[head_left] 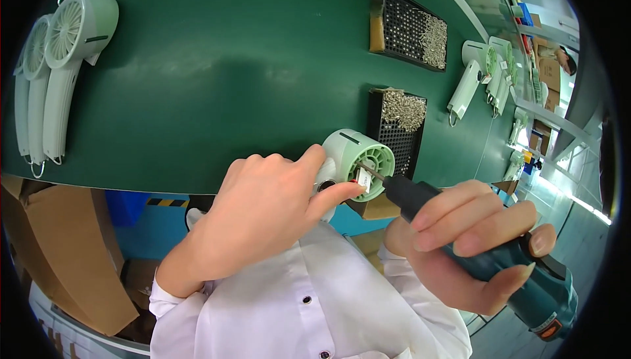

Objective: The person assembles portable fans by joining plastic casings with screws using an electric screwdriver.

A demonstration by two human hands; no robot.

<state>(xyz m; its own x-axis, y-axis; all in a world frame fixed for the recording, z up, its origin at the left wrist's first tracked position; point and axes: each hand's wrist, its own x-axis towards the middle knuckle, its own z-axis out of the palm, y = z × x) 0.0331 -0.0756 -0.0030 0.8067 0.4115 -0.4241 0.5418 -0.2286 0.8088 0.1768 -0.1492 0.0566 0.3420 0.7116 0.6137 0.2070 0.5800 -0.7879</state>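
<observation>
My left hand [263,208] is closed around a pale green handheld fan [343,150] at the table's near edge, thumb below and index finger on its housing. The fan's round end faces right, showing green ribs and a small white piece inside. In my right hand [460,227] is a dark teal electric screwdriver [542,290], fingers wrapped round its body. Its thin bit points left and reaches into the fan's round end. Whether the tip touches a screw cannot be made out. Most of the fan's handle is hidden by my left hand.
Two black perforated trays, a near one [396,145] and a far one [388,21], hold many small screws. Several finished-looking fans [72,30] lie at the left; others with ribs showing [468,86] lie at the right. Cardboard [72,254] stands below the green table [230,83].
</observation>
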